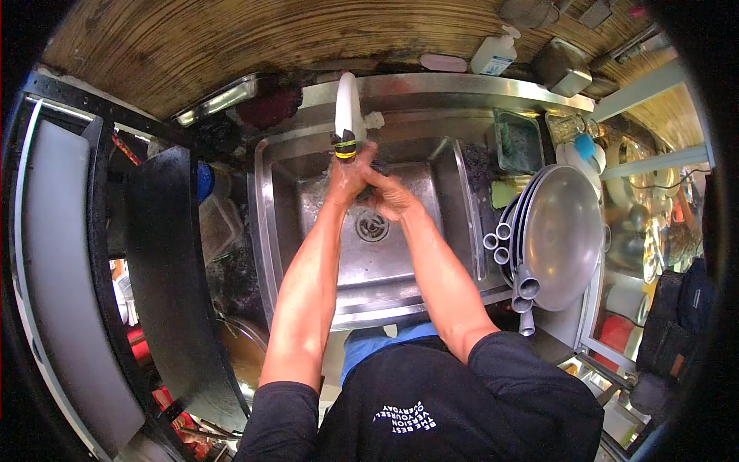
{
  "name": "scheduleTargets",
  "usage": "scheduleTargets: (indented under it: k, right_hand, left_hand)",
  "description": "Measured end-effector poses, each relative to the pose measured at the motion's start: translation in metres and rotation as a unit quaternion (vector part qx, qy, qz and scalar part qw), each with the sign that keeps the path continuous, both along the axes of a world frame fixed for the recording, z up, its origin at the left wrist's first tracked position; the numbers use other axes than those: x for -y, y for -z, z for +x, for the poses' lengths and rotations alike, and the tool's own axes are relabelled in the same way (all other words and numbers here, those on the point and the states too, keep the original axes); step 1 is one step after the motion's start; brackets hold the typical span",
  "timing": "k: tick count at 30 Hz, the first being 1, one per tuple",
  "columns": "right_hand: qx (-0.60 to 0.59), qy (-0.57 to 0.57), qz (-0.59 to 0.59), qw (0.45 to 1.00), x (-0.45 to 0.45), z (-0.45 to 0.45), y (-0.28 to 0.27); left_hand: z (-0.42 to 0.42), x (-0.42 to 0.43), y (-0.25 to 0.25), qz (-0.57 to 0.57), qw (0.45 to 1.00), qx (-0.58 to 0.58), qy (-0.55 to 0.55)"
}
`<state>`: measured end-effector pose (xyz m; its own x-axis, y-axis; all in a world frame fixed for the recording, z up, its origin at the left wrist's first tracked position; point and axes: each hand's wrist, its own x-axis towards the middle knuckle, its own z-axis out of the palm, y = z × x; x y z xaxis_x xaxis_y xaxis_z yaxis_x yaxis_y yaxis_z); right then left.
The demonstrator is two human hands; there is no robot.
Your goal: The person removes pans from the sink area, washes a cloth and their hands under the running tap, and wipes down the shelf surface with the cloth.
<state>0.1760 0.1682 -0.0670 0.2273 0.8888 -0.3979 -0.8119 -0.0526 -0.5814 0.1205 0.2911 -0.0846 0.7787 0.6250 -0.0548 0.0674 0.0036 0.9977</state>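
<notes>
Steel sink, white tap just beside left fingers, right hand nearby

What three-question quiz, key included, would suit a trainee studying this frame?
1. True or false: the left hand and right hand are close together over the sink.
2. Where do the stacked pans stand? A) the person's left of the sink; B) the person's right of it; C) inside it.
3. What colour is the bright band near the faucet's tip?

Key: 1 true; 2 B; 3 yellow.
</notes>
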Motion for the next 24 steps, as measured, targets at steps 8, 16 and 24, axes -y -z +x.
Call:
scheduleTargets:
  k: [8, 16, 24]
  right_hand:
    - [0.056, -0.140, 0.114, 0.982, -0.014, 0.032, 0.072]
    - [0.436, -0.107, 0.016, 0.893, -0.028, 0.022, 0.045]
    - [0.626, 0.026, -0.061, 0.777, -0.034, -0.020, 0.035]
  left_hand:
    - [-0.013, -0.010, -0.076, 0.217, 0.928, -0.221, 0.208]
    - [-0.014, 0.014, -0.067, 0.183, 0.978, -0.076, -0.058]
    - [-0.017, 0.018, -0.062, 0.174, 0.969, -0.129, -0.119]
